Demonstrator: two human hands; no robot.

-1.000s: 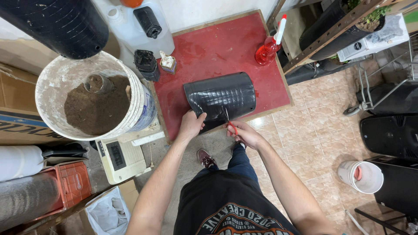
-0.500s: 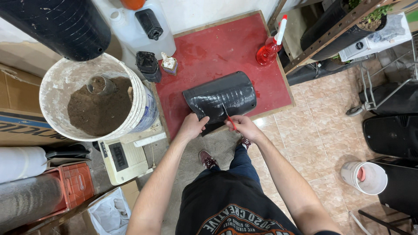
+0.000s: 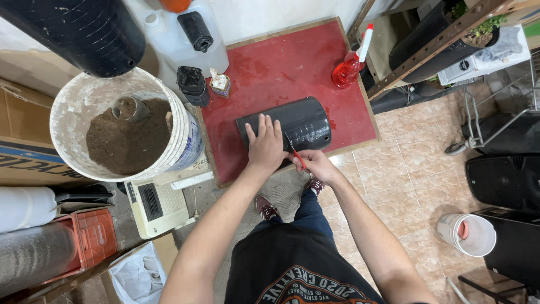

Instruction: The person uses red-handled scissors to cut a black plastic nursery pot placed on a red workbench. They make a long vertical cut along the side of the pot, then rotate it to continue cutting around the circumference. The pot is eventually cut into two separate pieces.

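Black plastic, glossy and curved like a folded grow bag (image 3: 298, 125), lies across the near part of the red board (image 3: 292, 67). Left hand (image 3: 265, 143) is pressed flat on its near-left end, fingers stretched out and close together, pinning it down. Right hand (image 3: 316, 164) sits just beside it at the board's front edge, curled around a small red-handled cutter (image 3: 297, 156) whose tip meets the plastic's near edge; can't tell exactly what kind of tool it is.

Further out on the board: a red squeeze bottle (image 3: 349, 67) with a white nozzle near the right edge, and a small black container (image 3: 192, 85) with a little glue-type bottle (image 3: 219, 83) at the left edge. Off to the left there's a white bucket (image 3: 185, 141) of brown soil with a clear jar (image 3: 125, 107) stuck in it. Another small white bucket (image 3: 467, 235) stands on the tiled floor (image 3: 416, 186), well apart to the right.
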